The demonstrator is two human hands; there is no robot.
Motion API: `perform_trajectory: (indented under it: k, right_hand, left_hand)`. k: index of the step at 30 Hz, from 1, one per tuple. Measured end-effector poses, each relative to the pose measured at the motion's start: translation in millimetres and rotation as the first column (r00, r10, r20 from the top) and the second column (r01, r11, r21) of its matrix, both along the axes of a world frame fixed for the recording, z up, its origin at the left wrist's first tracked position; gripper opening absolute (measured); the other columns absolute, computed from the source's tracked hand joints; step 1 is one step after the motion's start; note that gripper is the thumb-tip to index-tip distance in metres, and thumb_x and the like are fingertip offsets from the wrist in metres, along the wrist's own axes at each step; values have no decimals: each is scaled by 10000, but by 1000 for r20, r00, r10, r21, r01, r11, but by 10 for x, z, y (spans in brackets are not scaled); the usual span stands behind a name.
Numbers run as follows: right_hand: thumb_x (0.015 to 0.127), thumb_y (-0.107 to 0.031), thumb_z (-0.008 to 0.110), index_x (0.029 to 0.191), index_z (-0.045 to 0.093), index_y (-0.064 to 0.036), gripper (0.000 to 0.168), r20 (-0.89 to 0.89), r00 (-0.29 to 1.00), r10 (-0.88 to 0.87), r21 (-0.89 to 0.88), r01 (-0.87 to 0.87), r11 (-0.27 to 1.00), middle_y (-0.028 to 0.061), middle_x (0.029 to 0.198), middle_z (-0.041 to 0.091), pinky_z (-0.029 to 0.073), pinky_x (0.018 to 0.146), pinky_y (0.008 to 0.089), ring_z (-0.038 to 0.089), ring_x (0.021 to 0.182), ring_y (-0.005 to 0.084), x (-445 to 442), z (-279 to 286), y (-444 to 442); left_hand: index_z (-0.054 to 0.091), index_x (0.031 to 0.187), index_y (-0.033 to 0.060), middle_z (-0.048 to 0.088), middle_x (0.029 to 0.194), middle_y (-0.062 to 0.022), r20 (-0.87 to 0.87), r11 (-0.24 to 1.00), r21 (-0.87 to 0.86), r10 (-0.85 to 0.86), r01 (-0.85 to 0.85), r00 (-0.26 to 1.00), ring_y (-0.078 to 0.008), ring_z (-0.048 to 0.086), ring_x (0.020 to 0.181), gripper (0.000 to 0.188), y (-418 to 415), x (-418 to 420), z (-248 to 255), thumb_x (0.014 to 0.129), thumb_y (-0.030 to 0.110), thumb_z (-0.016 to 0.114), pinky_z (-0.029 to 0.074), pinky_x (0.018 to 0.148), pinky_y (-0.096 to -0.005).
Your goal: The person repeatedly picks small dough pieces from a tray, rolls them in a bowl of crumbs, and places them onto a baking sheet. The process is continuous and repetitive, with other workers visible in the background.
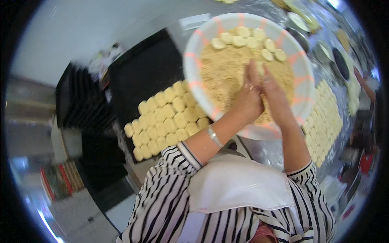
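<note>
A large white basin with reddish stripes [190, 68] holds a layer of tan crumbs [220, 73]. Over the crumbs, my left hand [250, 94] and my right hand [273, 94] are held close together, palms facing. A pale round dough piece [260, 68] shows between their fingertips, pressed by both. Several more pale dough pieces [238, 41] lie on the crumbs at the basin's far side. To the left, rows of crumb-coated oval dough pieces [168, 124] fill the near part of a black baking tray [142, 63].
Many uncoated dough pieces [323, 121] lie on the table right of the basin. Metal bowls [322, 52] stand at the upper right. A stack of black trays [82, 97] is at the left. Another person's arm [364, 85] shows at the far right.
</note>
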State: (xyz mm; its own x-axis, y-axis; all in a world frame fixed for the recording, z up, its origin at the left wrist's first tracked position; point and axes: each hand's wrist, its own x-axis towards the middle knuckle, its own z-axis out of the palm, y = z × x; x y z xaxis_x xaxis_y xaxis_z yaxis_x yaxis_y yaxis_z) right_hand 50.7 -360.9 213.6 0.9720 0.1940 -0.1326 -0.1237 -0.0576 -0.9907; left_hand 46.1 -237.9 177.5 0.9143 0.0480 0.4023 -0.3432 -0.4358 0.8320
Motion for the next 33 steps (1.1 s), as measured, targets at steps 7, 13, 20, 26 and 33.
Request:
perform_trajectory:
  k: [7,13,20,26,33]
  right_hand:
    - [980,-119,597,1441,481,-15,486,102,992,75,-234,-49,971,107,1243,595,475,989,293,600,1101,161,135,343,428]
    - [952,-62,566,1385,518,4,440,-25,965,260,62,-258,964,117,1250,584,533,1006,369,614,1127,203,187,605,1240]
    - [901,-56,601,1292,545,-6,398,-118,652,749,-150,-757,636,88,1112,640,529,885,294,642,992,164,169,585,2812]
    - [848,-87,695,1206,584,-3,384,-175,348,921,-451,-860,239,112,1025,679,521,840,323,658,944,187,143,-128,4109]
    - [783,-184,788,1173,651,-25,442,-280,153,948,-710,-697,-98,144,1101,705,537,871,392,674,1021,297,152,-506,4739]
  left_hand:
    - [307,1484,49,638,1126,-281,-209,984,-175,-54,17,976,-381,658,1025,748,731,41,415,807,-60,604,520,874,-434]
    - [563,1291,62,666,1045,-23,-232,850,-515,-265,113,936,-104,642,940,522,2281,-369,437,819,68,787,547,784,-255]
    - [559,1315,28,654,1214,-114,-650,901,-363,-60,-240,758,-216,669,1076,398,4309,-1091,408,926,31,646,606,882,-310]
    - [599,1160,15,666,1078,-93,-809,990,125,59,72,585,-177,655,926,295,4993,-1182,214,875,27,676,574,757,-318]
    - [628,1113,12,680,904,-87,-857,903,298,111,310,503,-207,666,821,340,5080,-921,-11,797,57,747,549,733,-338]
